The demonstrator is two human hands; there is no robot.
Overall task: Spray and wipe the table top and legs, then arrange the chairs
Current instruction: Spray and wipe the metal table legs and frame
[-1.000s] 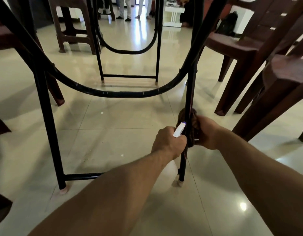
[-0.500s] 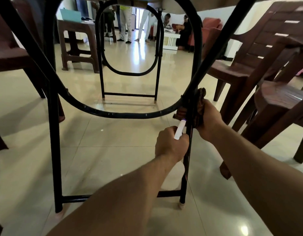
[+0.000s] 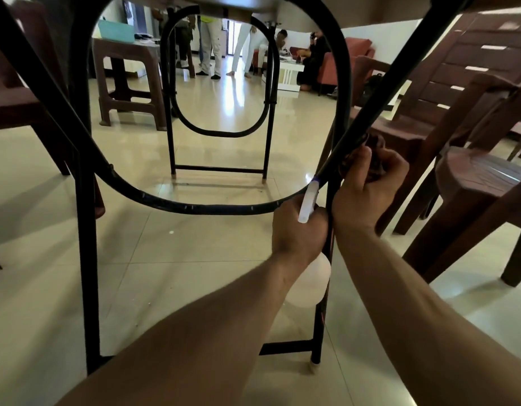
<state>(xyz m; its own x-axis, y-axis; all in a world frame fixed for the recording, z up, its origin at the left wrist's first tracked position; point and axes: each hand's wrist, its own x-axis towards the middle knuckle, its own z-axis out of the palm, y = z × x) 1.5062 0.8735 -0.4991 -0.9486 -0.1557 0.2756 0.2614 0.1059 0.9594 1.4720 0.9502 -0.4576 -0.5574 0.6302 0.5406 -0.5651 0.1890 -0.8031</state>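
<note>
From the left the curved brace (image 3: 194, 207) runs to the black table leg (image 3: 318, 332), where your left hand (image 3: 297, 230) is curled round the neck of the white spray bottle (image 3: 309, 285), just beside the leg. Right of it your right hand (image 3: 367, 189) clenches the brown cloth (image 3: 376, 150) round that leg, and brown chairs (image 3: 473, 92) stand further right.

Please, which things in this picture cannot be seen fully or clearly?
The spray bottle, head view: the left hand and forearm cover most of it.
The brown cloth, head view: the right hand and the black table leg hide most of it.
The table top, head view: cut off by the upper edge; only its underside shows.
</note>
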